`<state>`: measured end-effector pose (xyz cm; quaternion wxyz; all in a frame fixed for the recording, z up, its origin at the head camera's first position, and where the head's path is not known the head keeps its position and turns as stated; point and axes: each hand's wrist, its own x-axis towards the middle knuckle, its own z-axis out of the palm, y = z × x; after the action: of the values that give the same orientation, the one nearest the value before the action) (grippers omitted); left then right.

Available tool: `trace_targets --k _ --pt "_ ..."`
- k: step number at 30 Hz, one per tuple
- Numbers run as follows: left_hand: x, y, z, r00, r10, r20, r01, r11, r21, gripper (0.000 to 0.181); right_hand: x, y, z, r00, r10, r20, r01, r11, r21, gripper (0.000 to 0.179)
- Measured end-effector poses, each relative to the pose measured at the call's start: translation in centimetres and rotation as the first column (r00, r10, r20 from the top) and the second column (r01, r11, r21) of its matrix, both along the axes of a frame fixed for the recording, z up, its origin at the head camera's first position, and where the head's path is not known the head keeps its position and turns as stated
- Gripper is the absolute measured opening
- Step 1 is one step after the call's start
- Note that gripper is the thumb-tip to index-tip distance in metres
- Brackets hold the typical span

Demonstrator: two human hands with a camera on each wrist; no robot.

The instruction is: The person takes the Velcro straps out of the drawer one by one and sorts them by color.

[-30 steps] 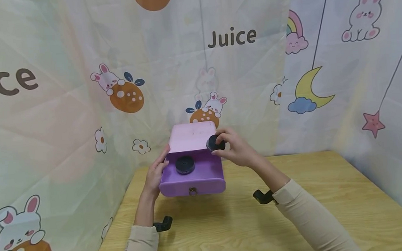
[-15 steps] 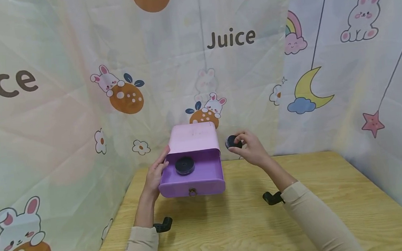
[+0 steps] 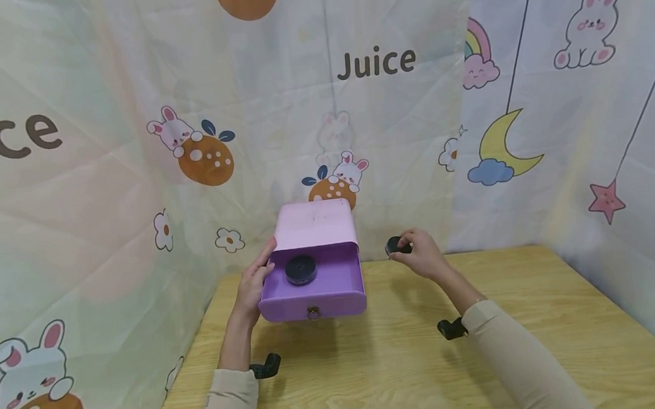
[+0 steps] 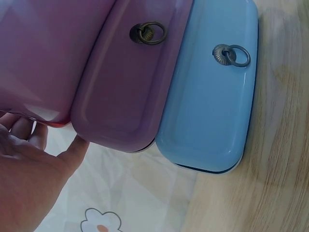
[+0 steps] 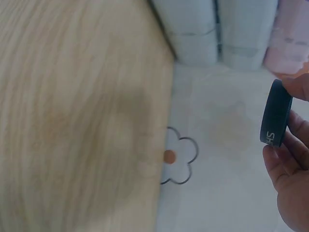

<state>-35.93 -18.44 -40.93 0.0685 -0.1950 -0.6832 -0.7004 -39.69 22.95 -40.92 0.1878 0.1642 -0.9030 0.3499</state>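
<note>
A stack of small drawers stands at the back of the table, its pink top unit (image 3: 314, 223) with the purple drawer (image 3: 338, 272) pulled out. A thick black disc (image 3: 300, 270) with a small centre mark lies in that drawer. My left hand (image 3: 251, 286) rests along the stack's left side, thumb at the corner of the purple drawer front (image 4: 120, 82) in the left wrist view. To the right of the stack, my right hand (image 3: 422, 255) pinches a second black disc (image 5: 276, 113) by its edge; pale letters show on its rim in the right wrist view.
Below the purple front, a blue drawer front (image 4: 207, 96) with a ring pull stands on the wooden table (image 3: 385, 378). A printed cloth (image 3: 402, 129) hangs close behind and at both sides. Dark wrist mounts (image 3: 266, 365) stick out from both forearms.
My right hand has carried its black disc from over the stack's right edge to the right, then down toward the table's back edge. My left hand and the drawer have stayed put.
</note>
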Motion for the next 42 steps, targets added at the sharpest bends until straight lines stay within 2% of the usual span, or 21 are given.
trace_targets --k 4,12,16,22,31,42 --pt "-0.1 0.0 0.0 1.0 0.006 0.003 -0.006 1.0 0.008 0.051 -0.4 0.9 -1.5 0.999 -0.028 0.046 0.026 0.998 0.054 0.027" --pt "-0.1 0.1 -0.1 1.0 0.004 0.004 -0.004 1.0 0.005 0.051 -0.6 2.3 -3.4 0.991 -0.085 0.104 0.072 0.99 0.123 0.028" --pt "0.0 0.0 -0.1 1.0 0.002 -0.003 -0.002 1.0 -0.005 0.051 -0.8 3.0 -4.2 0.99 -0.097 0.103 0.083 0.988 0.133 0.026" --pt "0.1 -0.1 -0.1 1.0 -0.002 -0.009 0.002 1.0 -0.004 0.051 -1.2 3.4 -5.4 0.978 -0.116 0.171 0.092 0.986 0.141 0.032" --pt "0.2 0.0 -0.2 1.0 -0.004 -0.008 0.004 1.0 -0.003 0.051 -1.4 3.5 -6.2 0.967 -0.156 0.2 0.121 0.977 0.175 0.034" --pt "0.1 0.0 -0.1 1.0 -0.01 -0.009 0.01 1.0 0.005 0.051 -0.7 4.0 -6.9 0.956 -0.165 0.241 0.118 0.973 0.201 0.029"
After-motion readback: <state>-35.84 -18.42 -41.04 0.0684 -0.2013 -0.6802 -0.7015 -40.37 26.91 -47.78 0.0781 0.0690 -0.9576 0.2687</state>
